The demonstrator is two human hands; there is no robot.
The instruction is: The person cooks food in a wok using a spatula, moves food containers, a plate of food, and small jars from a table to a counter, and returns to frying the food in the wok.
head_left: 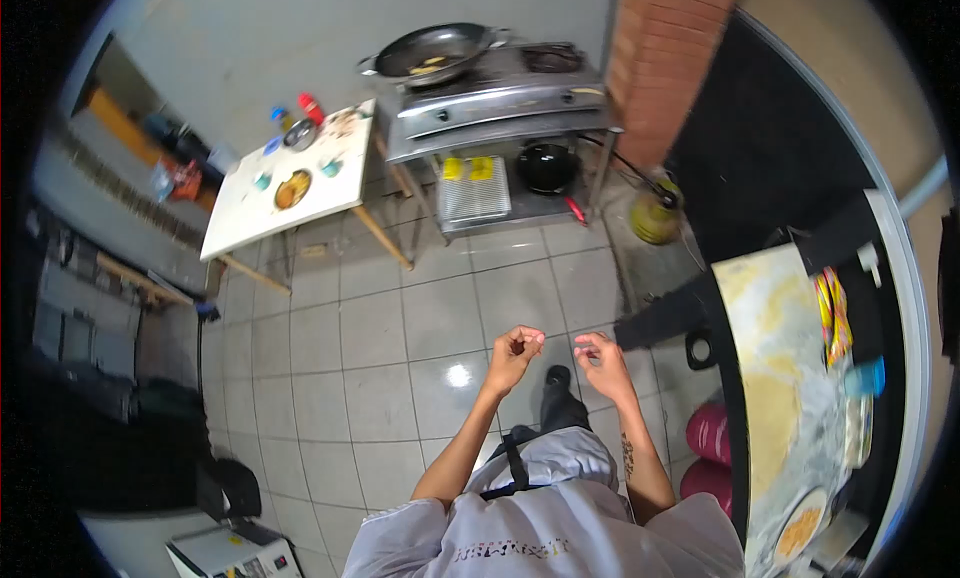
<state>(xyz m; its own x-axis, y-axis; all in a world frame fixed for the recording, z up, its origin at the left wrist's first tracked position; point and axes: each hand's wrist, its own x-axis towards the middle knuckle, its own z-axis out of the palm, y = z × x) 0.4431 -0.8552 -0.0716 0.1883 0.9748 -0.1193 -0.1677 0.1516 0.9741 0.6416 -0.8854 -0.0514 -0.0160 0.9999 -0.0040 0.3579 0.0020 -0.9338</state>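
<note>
My left hand (517, 356) is held out in front of my waist, over the tiled floor. Its fingers are loosely curled, with a small gap by the thumb and nothing visible in them. A short way to the right, my right hand (602, 366) is raised at the same height with its fingers bent and apart. It holds nothing that I can see. The two hands do not touch each other, and neither touches any object. Below them are my shoe (558, 376) and my light apron (560, 458).
Ahead, a large wok (435, 53) with food in it sits on a metal stove (500, 108). A white table (335, 183) at left carries a plate of food (293, 189). A marble counter (765, 328) runs along my right. A gas cylinder (655, 215) stands by the brick pillar (665, 68).
</note>
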